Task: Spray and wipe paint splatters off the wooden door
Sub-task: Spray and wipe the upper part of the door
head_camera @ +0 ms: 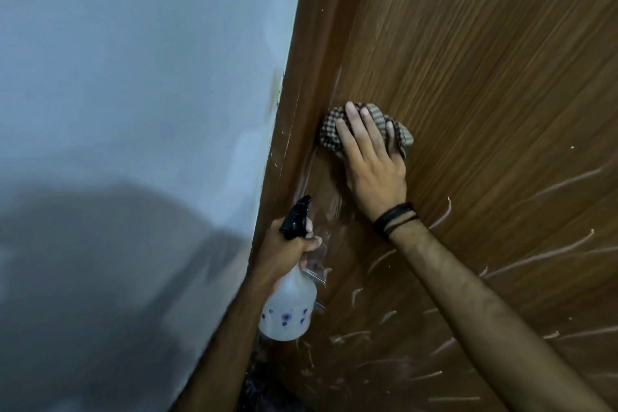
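The wooden door [485, 60] fills the right side, brown with fine grain. White paint splatters [541, 254] streak its lower part. My right hand [371, 157] presses a crumpled checkered cloth [329, 130] flat against the door near its left edge. A wet smear shows just below the cloth. My left hand [287, 247] grips the neck of a white spray bottle [289, 308] with a black trigger head [296, 216] and small purple flower prints, held low beside the door frame.
A pale grey-blue wall [140, 77] takes up the left half, with a dark shadow low on it. The brown door frame [297, 117] runs diagonally between wall and door and carries small white scuffs. A dark patch lies at the bottom by the frame.
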Available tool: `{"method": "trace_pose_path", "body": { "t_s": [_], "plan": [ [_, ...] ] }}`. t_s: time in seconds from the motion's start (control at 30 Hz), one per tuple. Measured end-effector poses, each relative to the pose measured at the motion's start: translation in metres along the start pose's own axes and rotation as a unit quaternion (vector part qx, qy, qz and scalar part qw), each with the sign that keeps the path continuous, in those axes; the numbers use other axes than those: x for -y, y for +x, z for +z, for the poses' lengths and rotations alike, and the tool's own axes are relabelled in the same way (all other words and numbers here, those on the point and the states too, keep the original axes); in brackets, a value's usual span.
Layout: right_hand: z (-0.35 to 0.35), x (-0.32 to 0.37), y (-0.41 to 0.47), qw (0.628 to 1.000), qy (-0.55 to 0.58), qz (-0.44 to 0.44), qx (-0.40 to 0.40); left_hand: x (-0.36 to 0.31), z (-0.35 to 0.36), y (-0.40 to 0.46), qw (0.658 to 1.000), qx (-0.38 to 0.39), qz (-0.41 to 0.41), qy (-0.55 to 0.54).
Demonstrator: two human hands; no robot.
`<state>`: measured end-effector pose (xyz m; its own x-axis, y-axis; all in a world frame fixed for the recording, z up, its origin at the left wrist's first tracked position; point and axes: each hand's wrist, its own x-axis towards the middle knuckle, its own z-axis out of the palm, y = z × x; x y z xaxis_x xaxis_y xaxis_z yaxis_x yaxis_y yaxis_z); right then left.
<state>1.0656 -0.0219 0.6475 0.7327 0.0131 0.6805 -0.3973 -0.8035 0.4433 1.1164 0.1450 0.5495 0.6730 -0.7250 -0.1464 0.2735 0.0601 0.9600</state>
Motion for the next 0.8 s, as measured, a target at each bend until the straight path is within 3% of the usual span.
{"method": "trace_pose_path", "body": {
  "t_s": [0.17, 0.33, 0.5, 0.63, 0.7, 0.8],
  "plan": [
    [0.015, 0.024, -0.008, 1.0, 0.01, -0.006, 0.02, -0.002, 0.003, 0.001, 1.0, -0.001, 0.001, -0.002],
    [0.024, 0.015, -0.053, 0.99, -0.012, -0.12, 0.073, -0.002, 0.011, -0.002, 1.0, 0.029, 0.006, 0.008],
    [-0.016, -0.032, -0.045, 0.997, 0.005, 0.033, -0.063, -0.001, 0.033, -0.005, 0.997, 0.07, 0.006, 0.035],
    [-0.062, -0.079, -0.043, 0.958, 0.009, 0.167, -0.232, 0.003, 0.064, -0.006, 0.989, 0.125, 0.016, 0.083],
    [-0.07, -0.1, -0.056, 0.942, -0.008, 0.218, -0.257, 0.004, 0.083, -0.009, 0.984, 0.151, 0.014, 0.095],
    [-0.064, -0.122, -0.082, 0.945, -0.022, 0.232, -0.228, 0.008, 0.108, -0.015, 0.979, 0.173, -0.004, 0.11]
  ]
}}
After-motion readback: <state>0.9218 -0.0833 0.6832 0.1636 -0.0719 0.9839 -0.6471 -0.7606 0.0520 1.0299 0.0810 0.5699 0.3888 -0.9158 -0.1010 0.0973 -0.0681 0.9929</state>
